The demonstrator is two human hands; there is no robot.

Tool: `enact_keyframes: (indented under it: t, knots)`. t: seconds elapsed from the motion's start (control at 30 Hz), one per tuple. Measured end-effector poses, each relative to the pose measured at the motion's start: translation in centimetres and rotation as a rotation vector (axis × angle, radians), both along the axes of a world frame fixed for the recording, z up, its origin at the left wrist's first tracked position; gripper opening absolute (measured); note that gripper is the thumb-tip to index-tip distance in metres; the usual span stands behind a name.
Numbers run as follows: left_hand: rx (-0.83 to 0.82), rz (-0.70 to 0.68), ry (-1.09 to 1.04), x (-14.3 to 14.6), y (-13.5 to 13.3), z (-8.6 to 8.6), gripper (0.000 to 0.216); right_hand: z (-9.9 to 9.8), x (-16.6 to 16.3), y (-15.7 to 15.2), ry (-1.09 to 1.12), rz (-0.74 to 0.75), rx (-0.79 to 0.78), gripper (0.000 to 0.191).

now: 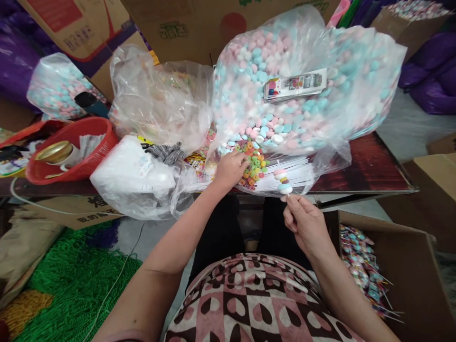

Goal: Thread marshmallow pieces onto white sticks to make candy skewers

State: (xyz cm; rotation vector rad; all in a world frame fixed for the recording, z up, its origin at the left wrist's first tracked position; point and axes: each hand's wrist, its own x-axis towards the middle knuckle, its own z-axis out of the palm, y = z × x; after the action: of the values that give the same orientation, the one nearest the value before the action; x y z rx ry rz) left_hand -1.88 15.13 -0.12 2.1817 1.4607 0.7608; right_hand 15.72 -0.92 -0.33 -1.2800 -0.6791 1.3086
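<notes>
My right hand (307, 221) pinches the lower end of a candy skewer (284, 181), a thin white stick threaded with pink, white and blue sweets and small coloured rings. The stick stands nearly upright above the table's front edge. To its left, my left hand (231, 170) reaches into a pile of ring candies (257, 164) in green, yellow, orange and red. Its fingers are curled together at the pile, and whatever lies between them is hidden. White sticks (297, 172) lie fanned out beside the rings. Behind them spills a large clear bag of pastel candies (242, 85).
A stack of printed labels (295, 85) rests on the large bag. Left are a clear bag (160, 102), a white plastic bundle (131, 175) and a red basket (107, 142). Below right, a cardboard box (409, 266) holds finished-looking skewers (359, 266). Green strands (78, 280) cover the floor at left.
</notes>
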Motion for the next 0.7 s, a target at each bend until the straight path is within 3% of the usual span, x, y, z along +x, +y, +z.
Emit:
enact_keyframes:
  t: [0.1, 0.2, 0.3, 0.5, 0.7]
  knots:
    - [-0.089, 0.083, -0.405, -0.1, -0.4, -0.2, 0.008, -0.1, -0.3, -0.1, -0.052, 0.048, -0.017, 0.035]
    - [-0.307, 0.147, -0.880, 0.3, -1.5, 0.1, 0.011, 0.1, -0.7, 0.1, -0.124, 0.134, -0.012, 0.035]
    - [-0.484, 0.133, -1.161, 1.2, -2.8, 0.8, 0.021, 0.4, -1.4, 0.7, -0.218, 0.206, 0.041, 0.034]
    - [-0.620, 0.115, -1.350, 2.4, -4.7, 1.0, 0.032, 0.4, -2.0, 1.4, -0.328, 0.203, 0.104, 0.030]
    - [-0.664, 0.103, -1.457, 2.8, -5.4, 0.8, 0.024, 0.0, -2.0, 1.1, -0.311, 0.140, 0.091, 0.032]
